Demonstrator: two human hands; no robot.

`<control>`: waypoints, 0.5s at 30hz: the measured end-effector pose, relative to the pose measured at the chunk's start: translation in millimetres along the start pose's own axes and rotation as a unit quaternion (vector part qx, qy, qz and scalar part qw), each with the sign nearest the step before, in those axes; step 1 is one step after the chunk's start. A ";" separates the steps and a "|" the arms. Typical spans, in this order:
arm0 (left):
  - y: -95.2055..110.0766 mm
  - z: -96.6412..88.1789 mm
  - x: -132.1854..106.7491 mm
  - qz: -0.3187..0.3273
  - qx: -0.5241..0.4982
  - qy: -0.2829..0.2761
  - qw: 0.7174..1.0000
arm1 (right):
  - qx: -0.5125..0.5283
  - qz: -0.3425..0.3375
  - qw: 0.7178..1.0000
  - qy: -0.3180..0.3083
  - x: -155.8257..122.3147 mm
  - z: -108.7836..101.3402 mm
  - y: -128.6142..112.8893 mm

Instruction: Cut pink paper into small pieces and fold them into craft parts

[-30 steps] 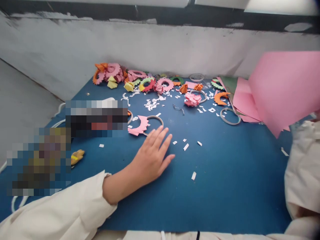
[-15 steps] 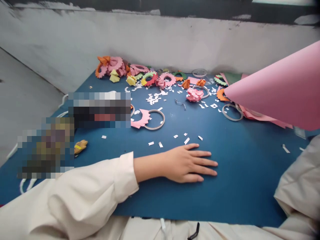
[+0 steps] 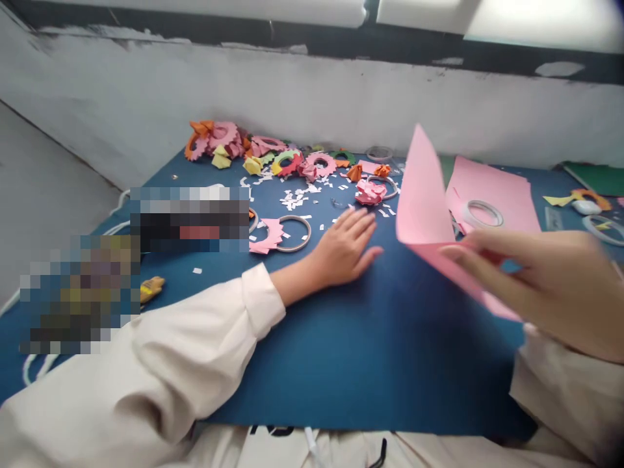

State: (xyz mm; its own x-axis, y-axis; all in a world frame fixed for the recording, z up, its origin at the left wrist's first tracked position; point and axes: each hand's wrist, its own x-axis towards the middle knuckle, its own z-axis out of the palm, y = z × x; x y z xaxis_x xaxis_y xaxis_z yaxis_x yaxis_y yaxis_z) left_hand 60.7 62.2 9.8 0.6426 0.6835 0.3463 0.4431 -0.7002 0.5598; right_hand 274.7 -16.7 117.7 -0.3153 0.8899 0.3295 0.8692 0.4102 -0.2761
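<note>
My left hand lies flat and open on the blue table mat, fingers stretched toward scattered white paper scraps. My right hand is closed on the edge of a pink paper sheet, which stands tilted above the mat at the right. A grey ring with a pink jagged cut-out lies just left of my left hand. A crumpled pink paper piece sits beyond my left fingers.
Several coloured paper wreaths line the far edge by the white wall. More pink sheets with a tape roll lie at the right, green paper beyond. White cord runs along the left edge.
My left hand swept right across the mat, then moved back up toward the scraps. My right hand has brought the pink sheet down and leftward into view over the mat.
</note>
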 end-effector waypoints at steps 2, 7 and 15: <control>31.8 2.6 -22.8 -0.010 -0.060 0.022 0.998 | 0.068 -0.001 0.997 -0.026 8.0 23.2 -12.1; 70.6 2.9 -46.3 -0.253 -0.335 0.045 0.906 | 0.307 -0.014 0.912 -0.270 9.7 63.1 -33.6; 10.6 -36.8 -21.3 -0.314 -0.204 -0.097 0.922 | 0.001 -0.001 0.951 -0.310 5.6 -11.7 75.8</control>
State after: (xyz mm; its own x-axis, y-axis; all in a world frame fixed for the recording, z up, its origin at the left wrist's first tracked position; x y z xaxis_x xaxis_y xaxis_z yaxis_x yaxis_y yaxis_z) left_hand 28.7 47.9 36.1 0.4574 0.8497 -0.2623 0.5190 -0.0155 0.8546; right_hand 343.3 17.0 109.2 -0.4815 0.8356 -0.2645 0.8678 0.4121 -0.2778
